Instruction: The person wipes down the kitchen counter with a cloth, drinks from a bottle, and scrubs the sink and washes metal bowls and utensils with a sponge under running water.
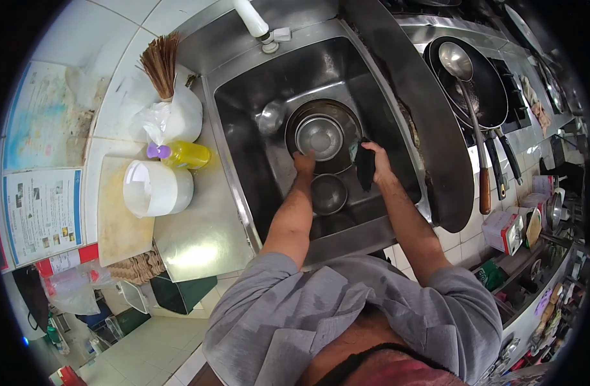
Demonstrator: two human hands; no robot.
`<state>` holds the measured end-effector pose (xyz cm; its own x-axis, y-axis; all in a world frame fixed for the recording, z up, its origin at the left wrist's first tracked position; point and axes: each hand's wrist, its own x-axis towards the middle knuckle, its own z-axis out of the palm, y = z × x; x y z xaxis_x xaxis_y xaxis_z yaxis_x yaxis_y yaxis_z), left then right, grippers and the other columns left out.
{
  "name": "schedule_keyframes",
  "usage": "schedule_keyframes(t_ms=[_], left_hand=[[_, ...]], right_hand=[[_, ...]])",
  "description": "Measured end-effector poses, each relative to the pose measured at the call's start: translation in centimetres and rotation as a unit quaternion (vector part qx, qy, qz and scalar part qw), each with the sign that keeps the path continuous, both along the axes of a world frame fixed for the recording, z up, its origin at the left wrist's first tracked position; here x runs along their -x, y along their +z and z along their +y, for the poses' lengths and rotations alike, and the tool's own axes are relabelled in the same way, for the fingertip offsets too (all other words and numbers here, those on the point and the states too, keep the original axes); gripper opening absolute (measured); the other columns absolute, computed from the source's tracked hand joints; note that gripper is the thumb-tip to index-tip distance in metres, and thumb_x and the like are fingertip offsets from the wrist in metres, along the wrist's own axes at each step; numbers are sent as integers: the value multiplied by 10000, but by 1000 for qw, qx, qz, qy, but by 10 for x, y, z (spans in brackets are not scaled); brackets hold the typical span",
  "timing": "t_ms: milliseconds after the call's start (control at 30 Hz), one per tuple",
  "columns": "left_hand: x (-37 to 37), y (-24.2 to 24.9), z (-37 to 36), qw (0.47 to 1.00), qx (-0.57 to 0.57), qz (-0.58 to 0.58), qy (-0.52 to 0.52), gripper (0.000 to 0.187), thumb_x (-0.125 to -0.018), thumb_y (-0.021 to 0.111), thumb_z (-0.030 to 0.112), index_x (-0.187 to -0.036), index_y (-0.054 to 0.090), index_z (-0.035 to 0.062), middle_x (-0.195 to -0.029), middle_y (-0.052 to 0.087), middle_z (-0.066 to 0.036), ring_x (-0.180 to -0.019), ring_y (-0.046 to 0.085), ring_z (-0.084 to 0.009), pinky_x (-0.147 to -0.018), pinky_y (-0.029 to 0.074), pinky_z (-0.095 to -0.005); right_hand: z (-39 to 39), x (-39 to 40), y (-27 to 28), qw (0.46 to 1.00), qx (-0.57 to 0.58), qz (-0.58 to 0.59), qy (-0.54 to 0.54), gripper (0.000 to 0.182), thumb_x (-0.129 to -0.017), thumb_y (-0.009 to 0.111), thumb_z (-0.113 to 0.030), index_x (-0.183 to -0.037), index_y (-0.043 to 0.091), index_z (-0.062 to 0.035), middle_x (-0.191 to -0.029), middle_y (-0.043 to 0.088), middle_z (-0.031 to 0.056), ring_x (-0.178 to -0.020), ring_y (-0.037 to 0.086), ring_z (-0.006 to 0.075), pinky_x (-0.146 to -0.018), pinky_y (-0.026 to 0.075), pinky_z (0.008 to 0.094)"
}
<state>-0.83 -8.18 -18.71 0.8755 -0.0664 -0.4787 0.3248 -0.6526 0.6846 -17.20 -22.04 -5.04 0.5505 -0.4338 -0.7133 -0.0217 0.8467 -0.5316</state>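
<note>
In the sink [259,186] a round metal bowl [319,138] sits inside a wider, darker round pan [293,128]. My left hand [304,164] is closed at the near-left rim of the bowl, fingertips partly hidden. On the right side of the pan, my right hand [381,164] grips a black cloth-like piece [365,166], which hangs down below the fingers. A small greenish bit shows beside the cloth, too small to name. Nearer to me lies another round metal bowl [328,194]. A small shiny metal bowl [271,118] rests at the far left of the sink.
A white faucet [253,19] juts over the back edge. On the left counter stand a white tub [154,188], a yellow bottle [188,155] and a bundle of brown bristles [159,64]. To the right, a black pan [494,83] holds a ladle [465,83], beyond a metal partition [430,128].
</note>
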Motion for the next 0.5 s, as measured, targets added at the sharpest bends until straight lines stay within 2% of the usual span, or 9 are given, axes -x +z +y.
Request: schedule_keyframes(t_ms=[33, 133, 167, 233, 267, 333, 500], left_hand=[[8, 4, -5, 994, -90, -17, -53, 497, -742, 643, 288, -1068, 415, -8, -1034, 537, -238, -995, 535, -368, -828, 459, -402], [4, -1, -20, 990, -136, -16, -29, 424, -747, 631, 207, -1054, 413, 13, -1035, 541, -235, -986, 535, -390, -821, 463, -424], [-2, -2, -24, 990, -137, -14, -28, 424, -747, 631, 207, -1054, 413, 13, -1035, 541, -235, -986, 535, -390, -821, 463, -424], [-16, 3, -25, 982, -165, -62, -67, 350, -753, 600, 120, -1036, 417, 24, -1013, 550, -216, -948, 555, -383, -815, 467, -429], [-19, 19, -21, 981, -169, -63, -66, 350, -753, 600, 120, -1036, 417, 24, -1013, 550, -216, -948, 555, -383, -815, 467, -429], [-27, 48, -18, 951, -203, -140, -188, 294, -764, 573, 90, -1020, 440, 30, -989, 561, -202, -913, 574, -372, -792, 475, -433], [-40, 34, -8, 949, -205, -166, -174, 276, -746, 585, 96, -994, 480, 33, -1017, 529, -174, -940, 550, -345, -808, 465, -411]], right_hand=[[1, -1, -2, 1000, 2, 1, 0, 263, -651, 621, -206, -876, 566, -81, -753, 536, 83, -606, 540, 230, -483, 463, 386], [3, -5, -4, 998, 32, 51, 0, 345, -660, 631, -218, -962, 545, -76, -812, 538, 81, -698, 543, 216, -549, 461, 375], [4, -7, -1, 997, 53, 61, 10, 411, -660, 635, -204, -1028, 511, -70, -875, 523, 79, -769, 530, 215, -616, 452, 362], [4, -6, 4, 996, 61, 51, 38, 552, -663, 639, -184, -1163, 436, -65, -979, 502, 77, -874, 507, 209, -726, 431, 329], [4, -6, 2, 996, 57, 49, 38, 552, -663, 639, -184, -1163, 436, -65, -979, 502, 77, -874, 507, 209, -726, 431, 329], [3, -8, -2, 997, 60, 34, 45, 553, -669, 639, -178, -1167, 427, -65, -1000, 506, 87, -892, 506, 214, -741, 428, 337], [5, -14, -1, 997, 60, 30, 45, 559, -667, 648, -187, -1165, 421, -74, -1016, 505, 84, -899, 507, 209, -740, 428, 326]])
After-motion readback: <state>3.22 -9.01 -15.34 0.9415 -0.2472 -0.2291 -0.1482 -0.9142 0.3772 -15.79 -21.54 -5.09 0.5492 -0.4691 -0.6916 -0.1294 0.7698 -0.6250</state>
